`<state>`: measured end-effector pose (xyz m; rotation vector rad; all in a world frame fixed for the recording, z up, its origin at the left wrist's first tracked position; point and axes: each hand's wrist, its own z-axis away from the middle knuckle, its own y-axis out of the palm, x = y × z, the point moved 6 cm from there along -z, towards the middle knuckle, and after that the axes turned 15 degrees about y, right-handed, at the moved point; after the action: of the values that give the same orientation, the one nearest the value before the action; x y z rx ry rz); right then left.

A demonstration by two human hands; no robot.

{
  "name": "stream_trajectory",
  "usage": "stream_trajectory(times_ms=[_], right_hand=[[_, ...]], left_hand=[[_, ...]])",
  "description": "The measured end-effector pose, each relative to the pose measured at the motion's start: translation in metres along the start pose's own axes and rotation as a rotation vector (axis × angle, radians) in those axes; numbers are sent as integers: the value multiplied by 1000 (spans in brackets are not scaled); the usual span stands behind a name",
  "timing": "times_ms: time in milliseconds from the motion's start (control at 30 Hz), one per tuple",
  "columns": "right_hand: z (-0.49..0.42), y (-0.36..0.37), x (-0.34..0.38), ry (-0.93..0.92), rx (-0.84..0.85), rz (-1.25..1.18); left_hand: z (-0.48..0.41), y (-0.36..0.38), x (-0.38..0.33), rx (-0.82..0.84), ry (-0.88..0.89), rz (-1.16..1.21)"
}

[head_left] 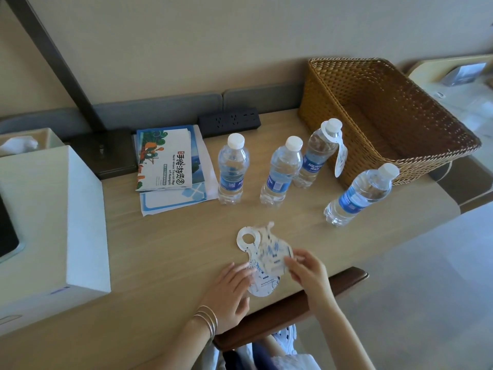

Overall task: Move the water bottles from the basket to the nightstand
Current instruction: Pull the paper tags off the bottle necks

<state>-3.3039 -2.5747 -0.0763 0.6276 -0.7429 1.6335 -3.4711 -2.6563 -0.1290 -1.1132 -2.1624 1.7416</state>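
Several clear water bottles with white caps and blue labels stand on the wooden nightstand [173,249]: one at the left [232,169], one in the middle [281,172], one behind it wearing a paper neck tag [317,156], and one at the right [360,196]. The woven basket [440,124] at the back right shows no bottles inside. Near the front edge lie paper neck tags [262,252]. My left hand [229,292] rests flat on the lower tag. My right hand [309,271] pinches the right edge of the upper tags.
Brochures [165,161] lie at the back left beside a black power strip [229,121] and a dark lamp base [106,153]. A white tissue box [66,222] fills the left. The nightstand's front edge drops off just past my hands.
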Motion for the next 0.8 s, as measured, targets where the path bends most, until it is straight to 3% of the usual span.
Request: stream_trajectory(times_ms=[167,400,567,667,800], right_hand=[[-13,2,-44,84,-71,266],[-7,11,-36,26,-279,661],[-12,1,-3,-190,-246,486],[-18,-16,46,-376,-329,402],[-25,-31,114,-472,-363,268]], left_hand=[[5,-2,4,-22,-114,121],[-2,7,-1,71,25,0],[-2,13,3,140,15,-77],[-16,11,8,141,17,-105],[-39,15,18,154,-2,-71]])
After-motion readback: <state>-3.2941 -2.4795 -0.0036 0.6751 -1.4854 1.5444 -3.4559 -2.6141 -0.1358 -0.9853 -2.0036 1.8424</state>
